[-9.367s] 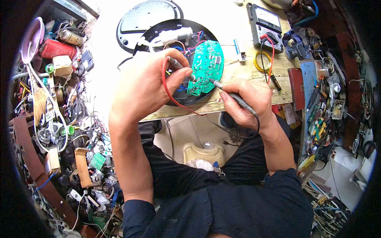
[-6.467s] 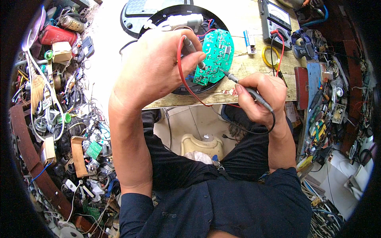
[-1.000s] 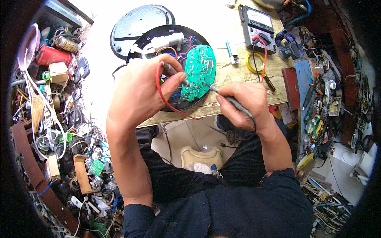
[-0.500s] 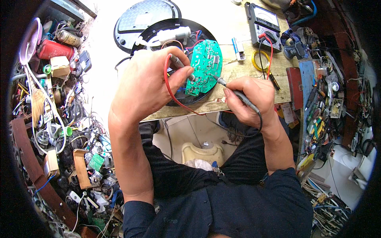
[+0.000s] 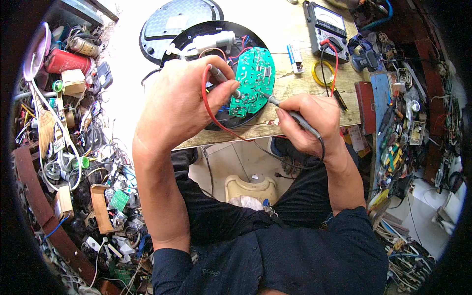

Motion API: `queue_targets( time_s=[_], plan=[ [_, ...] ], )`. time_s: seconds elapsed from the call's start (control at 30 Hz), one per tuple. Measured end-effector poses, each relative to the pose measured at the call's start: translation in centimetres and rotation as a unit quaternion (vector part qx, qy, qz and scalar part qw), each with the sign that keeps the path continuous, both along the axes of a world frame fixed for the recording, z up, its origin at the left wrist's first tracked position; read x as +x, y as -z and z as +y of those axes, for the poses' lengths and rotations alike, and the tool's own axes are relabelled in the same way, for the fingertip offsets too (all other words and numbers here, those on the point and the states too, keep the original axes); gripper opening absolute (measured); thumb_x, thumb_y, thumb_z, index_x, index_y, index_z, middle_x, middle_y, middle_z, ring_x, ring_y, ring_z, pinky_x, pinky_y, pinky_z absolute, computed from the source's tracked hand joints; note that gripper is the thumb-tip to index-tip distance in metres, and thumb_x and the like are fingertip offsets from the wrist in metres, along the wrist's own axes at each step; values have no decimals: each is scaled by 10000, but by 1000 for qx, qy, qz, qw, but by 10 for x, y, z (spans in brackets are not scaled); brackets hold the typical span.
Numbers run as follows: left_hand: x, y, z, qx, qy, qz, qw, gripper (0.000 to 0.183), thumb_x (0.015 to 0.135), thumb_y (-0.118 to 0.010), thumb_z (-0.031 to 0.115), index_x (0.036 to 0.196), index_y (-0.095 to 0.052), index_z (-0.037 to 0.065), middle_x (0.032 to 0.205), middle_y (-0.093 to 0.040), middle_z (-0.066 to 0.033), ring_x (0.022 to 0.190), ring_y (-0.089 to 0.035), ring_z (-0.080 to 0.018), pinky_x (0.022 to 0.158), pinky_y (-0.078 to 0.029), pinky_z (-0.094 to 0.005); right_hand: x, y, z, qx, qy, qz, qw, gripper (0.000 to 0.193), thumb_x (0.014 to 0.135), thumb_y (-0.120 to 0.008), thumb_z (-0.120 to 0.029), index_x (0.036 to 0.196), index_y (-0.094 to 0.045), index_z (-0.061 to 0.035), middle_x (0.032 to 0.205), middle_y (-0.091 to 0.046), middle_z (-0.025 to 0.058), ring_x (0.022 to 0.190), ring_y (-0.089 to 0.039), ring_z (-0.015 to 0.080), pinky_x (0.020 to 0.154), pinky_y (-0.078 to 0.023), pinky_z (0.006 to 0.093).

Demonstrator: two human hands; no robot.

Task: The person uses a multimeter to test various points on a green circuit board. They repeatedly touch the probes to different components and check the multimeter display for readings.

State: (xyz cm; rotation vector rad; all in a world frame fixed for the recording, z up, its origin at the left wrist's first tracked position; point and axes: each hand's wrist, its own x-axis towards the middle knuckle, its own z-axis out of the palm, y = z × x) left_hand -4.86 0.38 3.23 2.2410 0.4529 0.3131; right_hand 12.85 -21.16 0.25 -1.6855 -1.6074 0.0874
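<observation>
A green circuit board (image 5: 254, 78) stands tilted over the round black housing (image 5: 179, 37) on the wooden table. My left hand (image 5: 184, 96) is closed around a grey test probe (image 5: 219, 73) with a red lead, its front end at the board's left side. Between my right thumb and fingers is a second grey test probe (image 5: 302, 120) with a black lead; my right hand (image 5: 312, 123) points it at the board's right edge. Whether either tip touches a solder point is too small to tell. A white cylindrical motor or pump (image 5: 211, 42) lies inside the housing.
An analog multimeter (image 5: 330, 34) with red and black leads stands at the back right. Near it lie a yellow tape roll (image 5: 322, 73) and a small box (image 5: 295, 59). A round black cover (image 5: 179, 22) sits behind the housing. Piled parts (image 5: 118, 201) crowd the left, tools (image 5: 393, 142) the right.
The board, housing and table sit slightly higher in the picture. Both hands keep their probes at the board with hardly any shift.
</observation>
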Motion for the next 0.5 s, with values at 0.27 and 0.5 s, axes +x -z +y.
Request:
queue_targets(
  time_s=[0.27, 0.5],
  plan=[
    [0, -1, 0, 2, 5, 1, 1000, 178, 1000, -788, 177, 1049, -740, 13, 710, -712, -58, 593, -605, -74, 555, -474, -279, 0, 1, 0, -3, 2, 3, 1000, 179, 815, -804, 19, 934, -687, -46, 746, -700, 116, 629, -706, 299, 577, -537, 403],
    [2, -3, -2, -20, -1, 5, 1000, 166, 988, -797, 152, 1035, -747, 1, 705, -715, -67, 596, -621, -71, 558, -482, -280, 3, 4, -1, -4, 1, 3, 1000, 163, 820, -804, -6, 950, -716, -53, 774, -727, 123, 641, -715, 308, 591, -547, 412]
  ],
)
